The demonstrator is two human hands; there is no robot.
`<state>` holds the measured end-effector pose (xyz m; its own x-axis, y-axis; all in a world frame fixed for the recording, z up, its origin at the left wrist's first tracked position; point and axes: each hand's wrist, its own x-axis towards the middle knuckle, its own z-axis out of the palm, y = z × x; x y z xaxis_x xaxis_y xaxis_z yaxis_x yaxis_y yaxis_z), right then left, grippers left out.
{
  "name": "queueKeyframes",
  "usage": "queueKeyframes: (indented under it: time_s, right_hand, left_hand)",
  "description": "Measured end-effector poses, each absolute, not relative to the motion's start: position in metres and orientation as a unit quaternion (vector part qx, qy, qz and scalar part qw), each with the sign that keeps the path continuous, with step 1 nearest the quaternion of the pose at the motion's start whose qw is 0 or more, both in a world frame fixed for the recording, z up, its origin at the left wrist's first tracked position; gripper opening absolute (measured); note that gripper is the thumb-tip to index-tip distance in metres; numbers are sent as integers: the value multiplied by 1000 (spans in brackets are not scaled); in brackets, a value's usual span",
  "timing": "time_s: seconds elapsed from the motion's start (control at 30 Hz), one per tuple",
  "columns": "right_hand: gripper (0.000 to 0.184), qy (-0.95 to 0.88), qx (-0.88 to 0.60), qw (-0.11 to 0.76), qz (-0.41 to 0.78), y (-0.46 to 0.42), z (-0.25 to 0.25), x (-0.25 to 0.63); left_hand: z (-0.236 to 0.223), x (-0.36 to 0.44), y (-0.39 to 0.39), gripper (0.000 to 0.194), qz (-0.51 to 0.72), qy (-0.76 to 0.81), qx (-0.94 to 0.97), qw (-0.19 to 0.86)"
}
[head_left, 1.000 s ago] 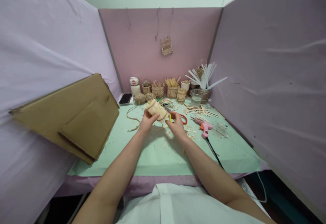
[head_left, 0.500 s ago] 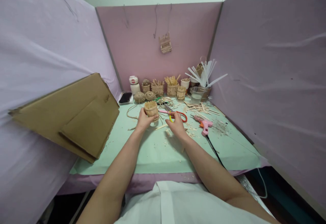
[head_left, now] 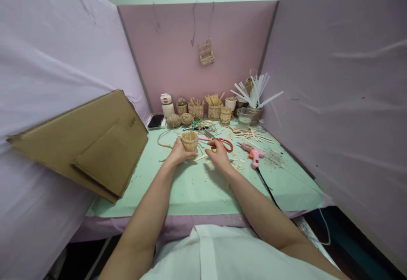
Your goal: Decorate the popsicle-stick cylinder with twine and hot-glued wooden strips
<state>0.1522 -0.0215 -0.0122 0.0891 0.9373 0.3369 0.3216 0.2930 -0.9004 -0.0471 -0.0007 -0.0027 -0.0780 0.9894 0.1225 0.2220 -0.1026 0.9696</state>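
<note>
Small ribbed wooden cup (head_left: 190, 143) in the left hand (head_left: 179, 152), mouth upward, over the middle of the green table (head_left: 197, 197); whether its base touches the cloth I cannot tell from my remote view. The left fingers and thumb close around the cup's side and lower edge. The right hand (head_left: 218, 154) stands apart from the left, fingers bent, beside the red-handled scissors (head_left: 220, 139); its fingers overlap a yellow part there, and I cannot tell whether they grip anything. I judge the left hold to be the first weak point: with the thumb low on the cup, a loose grip could let it tip or slip, and a hard squeeze could crack a glued joint. The scissors come next, since a careless sweep of the right hand could knock them or catch a finger on the blades. Farther right lies the pink glue gun (head_left: 256, 155); were it hot, a stray wrist could be burned, and a tug on its black cord (head_left: 266, 187) could drag it across the table. Loose shavings (head_left: 238, 166) near the right hand could, in my judgement, stick to any wet glue
</note>
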Motion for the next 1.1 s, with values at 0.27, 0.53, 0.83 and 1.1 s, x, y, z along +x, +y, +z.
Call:
queueKeyframes:
  time_s: [0.27, 0.53, 0.83, 1.1]
  right_hand:
    - [23, -659, -535, 471, 240, -24, -14, 150]
    - [27, -704, -565, 386, 190, -29, -14, 144]
    - [23, -713, -542, 409, 174, -28, -20, 143]
    - [24, -712, -553, 391, 186, -31, -15, 142]
  left_hand:
    - [4, -85, 3, 81, 449, 550, 582, 396]
    - [21, -59, -11, 106, 482, 464, 621, 408]
    - [18, -42, -7, 105, 536, 469, 603, 358]
    - [21, -44, -9, 98, 529, 482, 600, 357]
